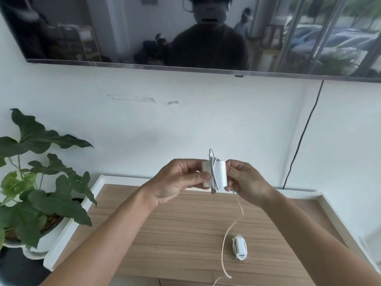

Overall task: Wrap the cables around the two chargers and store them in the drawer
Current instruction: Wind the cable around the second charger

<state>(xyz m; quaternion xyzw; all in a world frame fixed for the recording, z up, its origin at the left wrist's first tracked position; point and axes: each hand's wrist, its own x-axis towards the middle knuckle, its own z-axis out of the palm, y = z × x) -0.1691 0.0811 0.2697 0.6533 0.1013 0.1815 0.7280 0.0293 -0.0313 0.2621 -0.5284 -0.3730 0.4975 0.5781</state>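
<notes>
A white charger [221, 174] is held up above the wooden cabinet top [165, 234], with several turns of white cable around its middle. My left hand [179, 180] grips its left end, thumb across the front. My right hand [245, 180] pinches the cable at the charger's right side. The loose cable tail [231, 230] hangs from there down past the front edge. A second white charger [239, 247] lies on the top at the front right, its cable wound around it. No drawer shows.
A potted plant [39, 193] in a white pot stands to the left of the cabinet. A dark screen [185, 38] hangs on the white wall above, and a black cord [303, 137] runs down the wall at the right. A white rim [329, 207] borders the cabinet top.
</notes>
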